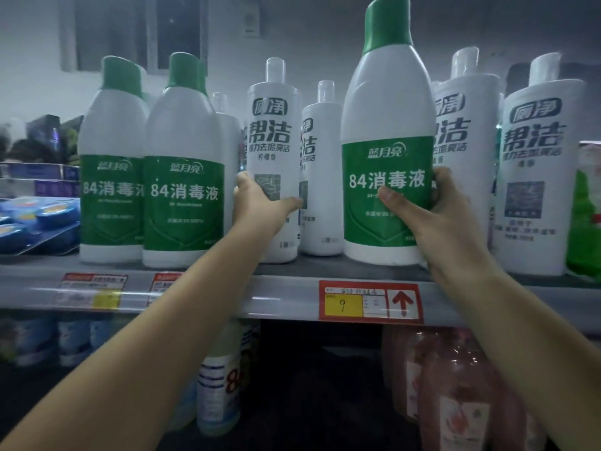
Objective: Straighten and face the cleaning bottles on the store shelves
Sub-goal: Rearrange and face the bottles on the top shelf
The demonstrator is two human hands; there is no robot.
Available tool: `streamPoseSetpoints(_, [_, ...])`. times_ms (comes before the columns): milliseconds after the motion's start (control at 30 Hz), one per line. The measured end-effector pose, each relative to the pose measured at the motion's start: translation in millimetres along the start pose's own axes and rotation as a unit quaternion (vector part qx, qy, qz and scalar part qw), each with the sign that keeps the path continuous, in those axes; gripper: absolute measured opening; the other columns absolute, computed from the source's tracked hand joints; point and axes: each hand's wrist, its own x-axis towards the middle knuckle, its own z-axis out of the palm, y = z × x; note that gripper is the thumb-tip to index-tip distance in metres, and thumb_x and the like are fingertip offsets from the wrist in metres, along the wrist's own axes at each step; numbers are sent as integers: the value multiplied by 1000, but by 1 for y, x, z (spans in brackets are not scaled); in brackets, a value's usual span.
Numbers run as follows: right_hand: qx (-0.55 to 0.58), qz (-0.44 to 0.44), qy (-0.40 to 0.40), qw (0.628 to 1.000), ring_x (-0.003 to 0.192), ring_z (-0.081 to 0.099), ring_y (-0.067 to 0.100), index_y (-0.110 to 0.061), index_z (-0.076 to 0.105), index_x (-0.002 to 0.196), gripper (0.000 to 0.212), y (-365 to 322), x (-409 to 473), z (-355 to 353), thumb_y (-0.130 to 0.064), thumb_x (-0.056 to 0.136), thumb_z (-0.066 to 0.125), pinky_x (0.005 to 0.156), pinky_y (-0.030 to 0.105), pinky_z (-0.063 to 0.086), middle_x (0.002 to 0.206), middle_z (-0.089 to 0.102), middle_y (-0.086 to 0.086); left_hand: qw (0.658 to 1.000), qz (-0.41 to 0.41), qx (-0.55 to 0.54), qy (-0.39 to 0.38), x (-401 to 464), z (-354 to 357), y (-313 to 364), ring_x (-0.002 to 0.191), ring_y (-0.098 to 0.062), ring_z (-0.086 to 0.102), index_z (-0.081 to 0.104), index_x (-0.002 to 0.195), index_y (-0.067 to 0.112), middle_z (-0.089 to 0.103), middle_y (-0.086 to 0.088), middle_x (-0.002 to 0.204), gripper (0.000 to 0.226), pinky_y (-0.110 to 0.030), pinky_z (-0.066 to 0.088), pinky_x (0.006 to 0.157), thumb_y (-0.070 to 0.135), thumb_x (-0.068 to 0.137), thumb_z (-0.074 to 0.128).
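My right hand (432,216) grips a large white bottle with a green cap and green label (387,118) at the shelf's front edge, label facing me. My left hand (260,203) holds the lower part of a tall white toilet-cleaner bottle (273,125) with dark lettering. Left of it stand two more green-label bottles (183,190) (110,190), upright and facing forward. A smaller white bottle (320,157) stands further back between my hands. To the right are two more white toilet-cleaner bottles (461,131) (533,164).
The grey shelf edge (286,294) carries red and yellow price tags (370,302). Blue packaged goods (35,219) lie at the far left. A green item (585,222) sits at the far right. Pink bottles (455,385) and other bottles fill the shelf below.
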Motion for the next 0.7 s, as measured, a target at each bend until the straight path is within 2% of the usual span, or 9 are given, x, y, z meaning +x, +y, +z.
streamPoseSetpoints(67, [1, 3, 2, 1000, 95, 67, 12, -28, 51, 99, 40, 4, 0, 3, -33, 67, 75, 77, 27, 57, 104, 67, -5, 1000, -6, 18, 0, 4, -1, 0, 101, -23, 53, 34, 119, 16, 51, -7, 120, 70, -35, 48, 83, 22, 66, 80])
streamPoseSetpoints(133, [-5, 8, 3, 1000, 97, 66, 13, -26, 52, 102, 39, 8, 0, 6, -28, 71, 76, 82, 32, 56, 105, 66, -6, 999, -15, 34, -2, 8, -2, -1, 99, -23, 53, 34, 117, 15, 51, -8, 119, 69, -39, 49, 88, 22, 67, 80])
streamPoseSetpoints(233, [-13, 19, 2, 1000, 99, 64, 11, -19, 50, 109, 45, 14, 1, 12, -28, 72, 75, 88, 37, 54, 104, 64, -10, 998, -28, 53, -1, 15, -3, -2, 99, -24, 53, 33, 118, 14, 50, -9, 121, 71, -37, 48, 86, 23, 66, 81])
streamPoseSetpoints(400, [-27, 31, -8, 999, 101, 64, 15, -22, 49, 107, 45, 18, 2, 14, -31, 71, 75, 91, 42, 52, 105, 64, -10, 996, -59, 73, 8, 23, -6, 0, 97, -22, 47, 30, 125, 7, 46, -13, 128, 78, -30, 40, 80, 22, 67, 80])
streamPoseSetpoints(600, [-26, 47, -25, 998, 100, 63, 14, -19, 47, 111, 48, 20, 4, 14, -31, 74, 74, 84, 33, 53, 106, 63, -8, 992, -67, 109, 20, 23, -5, 1, 113, -27, 49, 27, 130, 6, 43, -14, 133, 84, -33, 43, 90, 24, 68, 80])
streamPoseSetpoints(700, [-29, 64, -30, 997, 99, 64, 15, -12, 49, 116, 52, 23, 7, 13, -29, 74, 74, 83, 31, 53, 108, 64, -3, 989, -70, 124, 27, 21, -3, 1, 120, -31, 46, 23, 135, 6, 39, -15, 138, 91, -42, 44, 100, 24, 66, 80])
